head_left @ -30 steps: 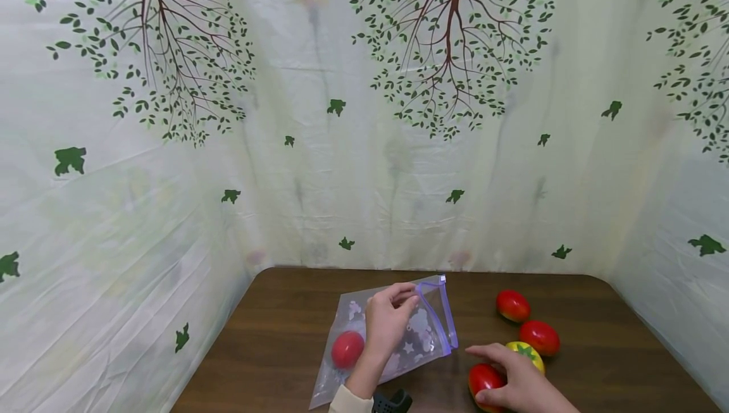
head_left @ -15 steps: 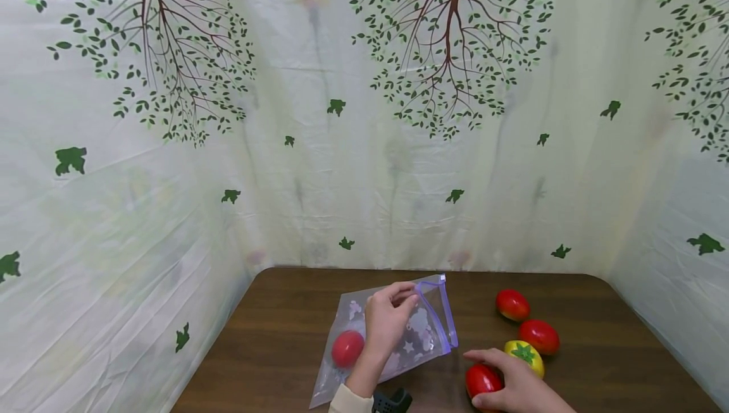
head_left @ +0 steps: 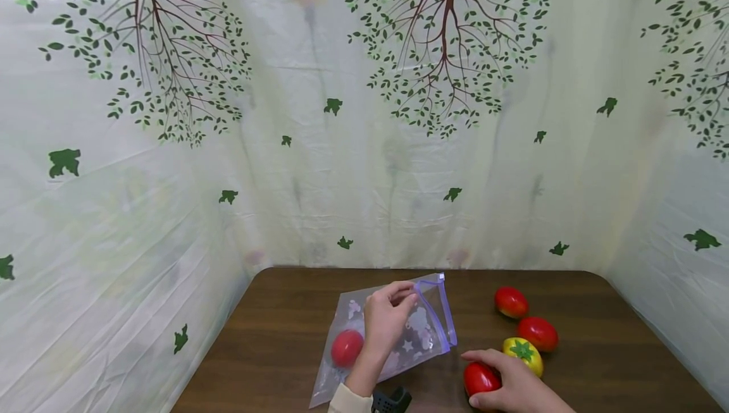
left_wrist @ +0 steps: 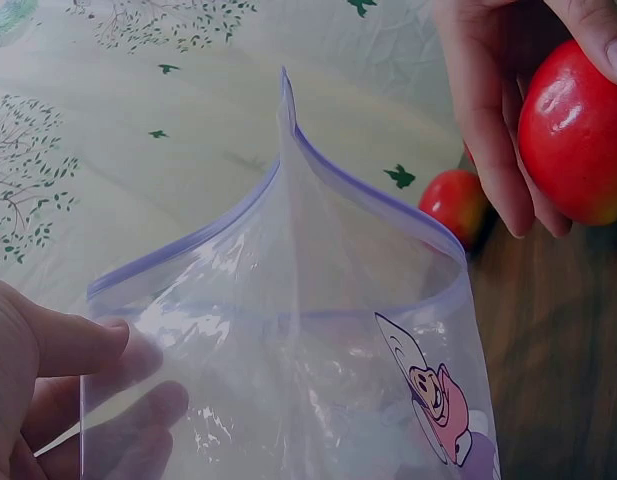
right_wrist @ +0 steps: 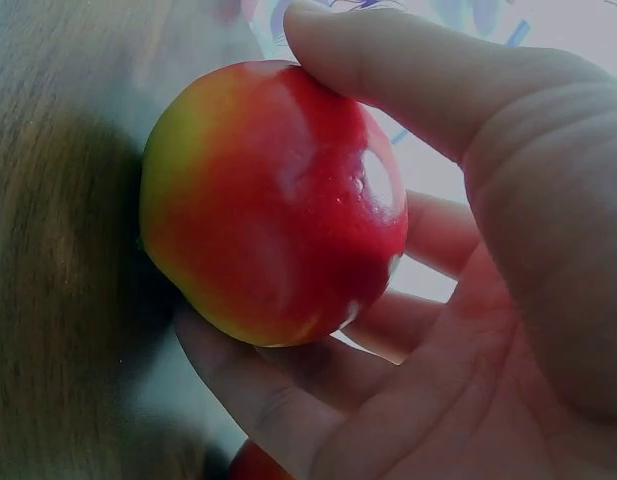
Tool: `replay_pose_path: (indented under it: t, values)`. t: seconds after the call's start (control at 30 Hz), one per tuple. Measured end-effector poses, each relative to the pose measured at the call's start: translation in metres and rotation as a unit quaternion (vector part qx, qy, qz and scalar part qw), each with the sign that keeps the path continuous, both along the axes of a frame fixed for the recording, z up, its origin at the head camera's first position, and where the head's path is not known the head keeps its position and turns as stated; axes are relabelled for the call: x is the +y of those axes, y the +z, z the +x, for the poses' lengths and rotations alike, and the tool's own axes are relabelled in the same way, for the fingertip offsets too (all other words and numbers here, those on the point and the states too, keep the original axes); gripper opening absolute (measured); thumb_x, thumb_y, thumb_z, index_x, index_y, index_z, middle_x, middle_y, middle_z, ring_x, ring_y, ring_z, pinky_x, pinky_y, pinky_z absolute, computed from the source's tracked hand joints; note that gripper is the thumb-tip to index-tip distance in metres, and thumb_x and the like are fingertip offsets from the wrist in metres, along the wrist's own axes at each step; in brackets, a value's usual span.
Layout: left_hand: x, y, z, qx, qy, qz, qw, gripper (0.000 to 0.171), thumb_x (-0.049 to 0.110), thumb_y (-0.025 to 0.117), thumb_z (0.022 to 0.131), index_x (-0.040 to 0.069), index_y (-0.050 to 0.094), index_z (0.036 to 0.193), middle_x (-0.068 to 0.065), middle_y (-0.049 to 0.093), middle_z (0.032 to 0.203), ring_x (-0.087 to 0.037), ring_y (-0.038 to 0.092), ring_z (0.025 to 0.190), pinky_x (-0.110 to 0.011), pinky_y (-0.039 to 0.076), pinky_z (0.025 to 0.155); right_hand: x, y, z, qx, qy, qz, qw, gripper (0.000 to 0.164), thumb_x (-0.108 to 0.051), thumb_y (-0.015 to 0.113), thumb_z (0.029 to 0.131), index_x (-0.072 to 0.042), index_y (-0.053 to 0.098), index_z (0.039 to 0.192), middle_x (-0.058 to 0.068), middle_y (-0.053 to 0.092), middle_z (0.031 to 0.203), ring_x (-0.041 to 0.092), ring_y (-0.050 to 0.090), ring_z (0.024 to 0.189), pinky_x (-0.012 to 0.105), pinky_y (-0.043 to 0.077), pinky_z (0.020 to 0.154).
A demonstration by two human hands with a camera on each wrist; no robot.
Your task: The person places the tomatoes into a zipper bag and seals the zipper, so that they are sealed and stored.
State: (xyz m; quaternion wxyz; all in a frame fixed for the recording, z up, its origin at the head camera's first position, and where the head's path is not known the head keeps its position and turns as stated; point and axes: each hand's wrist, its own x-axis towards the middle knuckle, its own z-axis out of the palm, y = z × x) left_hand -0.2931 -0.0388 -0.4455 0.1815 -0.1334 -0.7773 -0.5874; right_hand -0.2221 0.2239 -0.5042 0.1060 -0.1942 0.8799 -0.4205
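Observation:
A clear zip bag [head_left: 420, 327] with a purple zip edge lies on the table, its mouth to the right. My left hand [head_left: 384, 321] holds the bag near its opening; in the left wrist view the mouth gapes [left_wrist: 288, 250]. One red tomato [head_left: 346, 348] shows at the bag's left end. My right hand [head_left: 521, 382] grips a shiny red tomato [head_left: 480, 379] to the right of the bag. The right wrist view shows this tomato [right_wrist: 268, 210] turning yellow on one side, with thumb and fingers around it. Whether it touches the table is unclear.
Behind my right hand sit a yellow tomato [head_left: 523, 355] with a green star-shaped top and two red tomatoes, one nearer [head_left: 538, 334] and one farther [head_left: 510, 302]. The brown wooden table [head_left: 285, 337] ends at a leaf-printed curtain [head_left: 393, 210].
My right hand has shifted slightly left with the red tomato, uncovering more of the yellow one. The left hand and bag keep their place.

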Motion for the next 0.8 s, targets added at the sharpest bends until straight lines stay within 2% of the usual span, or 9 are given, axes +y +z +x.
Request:
replay_pose_path:
  t: [0.47,0.8]
  values:
    - [-0.0021,0.0001,-0.0002,0.013,0.006,0.000,0.9999,0.017,0.014,0.080,0.087,0.019,0.079,0.104,0.009,0.076,0.092,-0.007,0.071,0.082,-0.025,0.058,0.072,-0.0010,0.0009,0.0007,0.001,0.013,-0.003,1.000,0.055,-0.030,0.081,0.085,-0.012,0.062,0.133,0.007,0.062,0.123,0.028,0.056,0.100,0.039,0.051,0.073]
    - [-0.0023,0.0013,0.0003,0.023,0.006,-0.001,0.9997,0.017,0.014,0.081,0.087,0.018,0.079,0.103,0.008,0.076,0.091,-0.006,0.071,0.082,-0.025,0.057,0.072,-0.0023,0.0019,0.0007,-0.007,0.006,-0.002,1.000,0.055,-0.030,0.081,0.085,-0.012,0.062,0.133,0.006,0.062,0.121,0.027,0.055,0.099,0.041,0.052,0.072]
